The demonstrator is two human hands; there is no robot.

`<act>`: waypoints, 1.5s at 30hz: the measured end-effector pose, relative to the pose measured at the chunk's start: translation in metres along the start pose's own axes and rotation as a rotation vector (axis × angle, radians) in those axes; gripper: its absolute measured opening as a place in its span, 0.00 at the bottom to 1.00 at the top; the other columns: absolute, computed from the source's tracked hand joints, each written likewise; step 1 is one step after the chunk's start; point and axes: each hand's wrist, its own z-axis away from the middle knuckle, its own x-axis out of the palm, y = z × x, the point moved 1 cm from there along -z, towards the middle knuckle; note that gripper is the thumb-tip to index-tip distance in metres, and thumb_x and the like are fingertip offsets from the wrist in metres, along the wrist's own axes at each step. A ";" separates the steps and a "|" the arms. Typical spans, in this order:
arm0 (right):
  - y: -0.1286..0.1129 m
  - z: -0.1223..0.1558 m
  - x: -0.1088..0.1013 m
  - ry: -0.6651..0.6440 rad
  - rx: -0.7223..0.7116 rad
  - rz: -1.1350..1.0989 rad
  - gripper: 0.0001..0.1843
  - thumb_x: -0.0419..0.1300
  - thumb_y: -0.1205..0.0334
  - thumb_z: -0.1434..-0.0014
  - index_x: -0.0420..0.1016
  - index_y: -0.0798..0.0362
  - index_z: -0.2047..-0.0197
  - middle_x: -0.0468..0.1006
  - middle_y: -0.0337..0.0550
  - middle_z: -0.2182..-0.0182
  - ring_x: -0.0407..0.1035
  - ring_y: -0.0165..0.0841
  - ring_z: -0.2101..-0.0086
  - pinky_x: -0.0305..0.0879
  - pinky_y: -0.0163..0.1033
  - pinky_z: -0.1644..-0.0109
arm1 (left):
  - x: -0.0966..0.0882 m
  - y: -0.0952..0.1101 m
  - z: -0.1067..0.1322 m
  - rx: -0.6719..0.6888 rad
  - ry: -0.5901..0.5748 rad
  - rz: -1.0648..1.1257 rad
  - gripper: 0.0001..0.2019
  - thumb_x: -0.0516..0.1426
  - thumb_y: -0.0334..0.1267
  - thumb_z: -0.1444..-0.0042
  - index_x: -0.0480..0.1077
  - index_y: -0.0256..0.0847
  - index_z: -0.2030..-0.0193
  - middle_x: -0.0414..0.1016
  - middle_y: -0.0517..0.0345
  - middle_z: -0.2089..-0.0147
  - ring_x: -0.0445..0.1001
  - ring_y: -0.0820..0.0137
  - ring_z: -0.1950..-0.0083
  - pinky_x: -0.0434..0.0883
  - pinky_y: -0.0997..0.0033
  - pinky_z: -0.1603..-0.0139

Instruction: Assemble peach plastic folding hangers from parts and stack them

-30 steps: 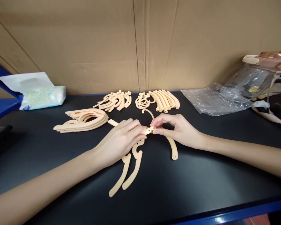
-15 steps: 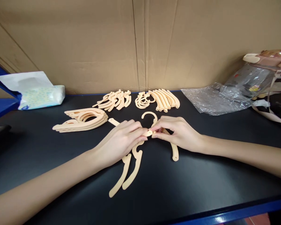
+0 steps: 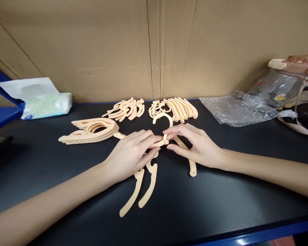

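My left hand (image 3: 133,152) is closed on a beige plastic hanger arm (image 3: 157,144), whose end pokes out past the fingertips. With thumb and index finger, my right hand (image 3: 197,145) pinches the lower end of a curved hanger hook (image 3: 166,119), which meets the arm's end. Beneath my right palm lies another hanger arm (image 3: 192,167) on the black table. Two notched hanger pieces (image 3: 150,184) (image 3: 133,198) reach out below my left hand, their upper parts hidden. A further strip (image 3: 119,135) shows behind the left knuckles.
Folded hangers (image 3: 89,133) are stacked at left. Loose notched pieces (image 3: 127,109), a group of hooks (image 3: 157,109) and a row of arms (image 3: 181,109) lie along the back. A tissue pack (image 3: 46,106), clear plastic bag (image 3: 228,109) and bottle (image 3: 277,85) stand farther out.
The hook has risen a little and now stands against the arm's end between my fingertips. One notched piece below my left hand has shifted slightly right.
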 end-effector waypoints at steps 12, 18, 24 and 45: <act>0.004 -0.011 -0.037 -0.457 -0.270 0.202 0.19 0.49 0.77 0.39 0.78 0.52 0.59 0.77 0.45 0.60 0.67 0.34 0.60 0.63 0.43 0.54 | -0.004 -0.007 0.005 -0.420 -0.080 0.294 0.10 0.47 0.42 0.34 0.60 0.46 0.48 0.77 0.64 0.63 0.77 0.70 0.63 0.68 0.73 0.64; -0.004 -0.014 -0.051 -0.685 -0.178 0.280 0.19 0.56 0.73 0.39 0.78 0.47 0.50 0.73 0.44 0.51 0.66 0.36 0.52 0.63 0.44 0.47 | -0.006 -0.012 0.002 -0.456 -0.171 0.340 0.08 0.46 0.41 0.36 0.58 0.46 0.51 0.72 0.68 0.70 0.72 0.72 0.70 0.64 0.73 0.67; -0.009 -0.016 -0.052 -0.724 -0.132 0.206 0.10 0.59 0.64 0.38 0.79 0.49 0.55 0.72 0.45 0.50 0.65 0.37 0.50 0.60 0.45 0.44 | -0.007 -0.009 0.003 -0.521 -0.173 0.442 0.05 0.47 0.40 0.37 0.58 0.45 0.57 0.68 0.70 0.74 0.68 0.73 0.73 0.62 0.74 0.69; 0.009 0.004 -0.005 -0.187 0.034 0.096 0.10 0.54 0.62 0.34 0.76 0.53 0.55 0.75 0.40 0.68 0.69 0.27 0.71 0.62 0.31 0.68 | -0.016 -0.002 -0.005 -0.791 -0.181 0.952 0.15 0.54 0.49 0.41 0.73 0.38 0.66 0.78 0.59 0.64 0.68 0.78 0.75 0.64 0.78 0.73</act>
